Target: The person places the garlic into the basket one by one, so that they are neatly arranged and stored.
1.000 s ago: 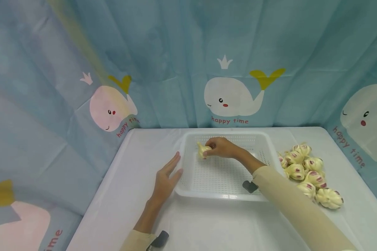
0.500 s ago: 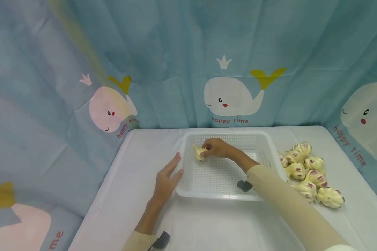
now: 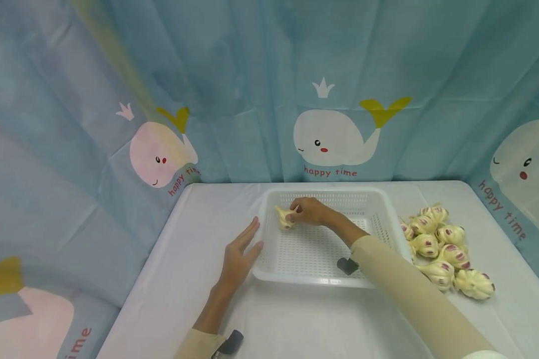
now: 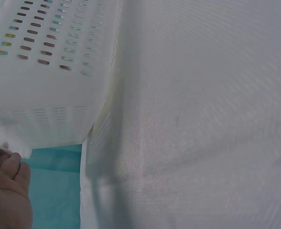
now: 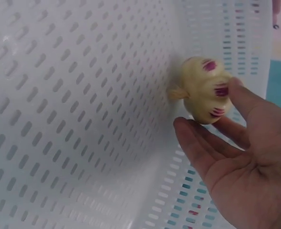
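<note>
A pale garlic bulb (image 3: 285,218) with purple streaks is in the left part of a white perforated plastic basket (image 3: 321,282). My right hand (image 3: 312,212) holds the bulb between thumb and fingers; in the right wrist view, the thumb lies on the garlic bulb (image 5: 206,90) and the other fingers sit below and behind it. The bulb is close to the basket floor, but I cannot tell whether it touches. At the basket's left rim, my left hand (image 3: 237,260) rests with its fingers extended. The left wrist view catches only part of the left hand (image 4: 9,191) by the rim.
Several more garlic bulbs (image 3: 453,255) lie piled on the white-covered table (image 3: 314,324), right of the basket. A blue curtain (image 3: 242,99) printed with whales hangs behind and at both sides. A dark wrist strap piece (image 3: 347,266) hangs over the basket from the right sleeve.
My right hand has shifted slightly left and down with the garlic bulb, mostly in the first half second. The left hand stays at the basket rim.
</note>
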A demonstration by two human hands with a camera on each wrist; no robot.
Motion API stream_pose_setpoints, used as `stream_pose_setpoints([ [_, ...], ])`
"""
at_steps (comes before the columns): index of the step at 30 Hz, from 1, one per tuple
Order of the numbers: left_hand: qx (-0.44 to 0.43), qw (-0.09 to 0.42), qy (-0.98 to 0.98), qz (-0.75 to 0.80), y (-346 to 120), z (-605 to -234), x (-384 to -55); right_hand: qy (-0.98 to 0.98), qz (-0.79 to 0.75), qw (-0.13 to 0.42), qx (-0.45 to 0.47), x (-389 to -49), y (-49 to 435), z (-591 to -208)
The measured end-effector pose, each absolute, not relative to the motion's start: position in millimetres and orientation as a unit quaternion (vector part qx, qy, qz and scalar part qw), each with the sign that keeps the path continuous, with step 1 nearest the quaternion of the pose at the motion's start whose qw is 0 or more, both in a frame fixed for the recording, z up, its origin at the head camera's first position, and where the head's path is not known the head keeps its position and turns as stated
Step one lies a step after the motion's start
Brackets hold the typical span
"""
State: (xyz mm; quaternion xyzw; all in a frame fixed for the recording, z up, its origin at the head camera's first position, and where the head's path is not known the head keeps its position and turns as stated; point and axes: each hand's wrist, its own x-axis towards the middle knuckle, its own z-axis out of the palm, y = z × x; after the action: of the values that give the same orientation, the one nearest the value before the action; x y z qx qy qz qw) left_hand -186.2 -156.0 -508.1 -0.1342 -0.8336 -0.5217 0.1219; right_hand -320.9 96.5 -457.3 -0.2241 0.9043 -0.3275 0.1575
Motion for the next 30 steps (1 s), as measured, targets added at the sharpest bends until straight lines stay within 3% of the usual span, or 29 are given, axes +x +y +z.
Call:
stream_pose_setpoints([
  [18,-0.131,0.123,-0.837,-0.517,-154,-508,-185,0.907,-0.326,0.168,-0.207,-320,105,-453],
  [30,-0.128,0.122,-0.839,-0.515,-156,-508,-186,0.900,-0.337,0.158,-0.228,-313,115,-429],
])
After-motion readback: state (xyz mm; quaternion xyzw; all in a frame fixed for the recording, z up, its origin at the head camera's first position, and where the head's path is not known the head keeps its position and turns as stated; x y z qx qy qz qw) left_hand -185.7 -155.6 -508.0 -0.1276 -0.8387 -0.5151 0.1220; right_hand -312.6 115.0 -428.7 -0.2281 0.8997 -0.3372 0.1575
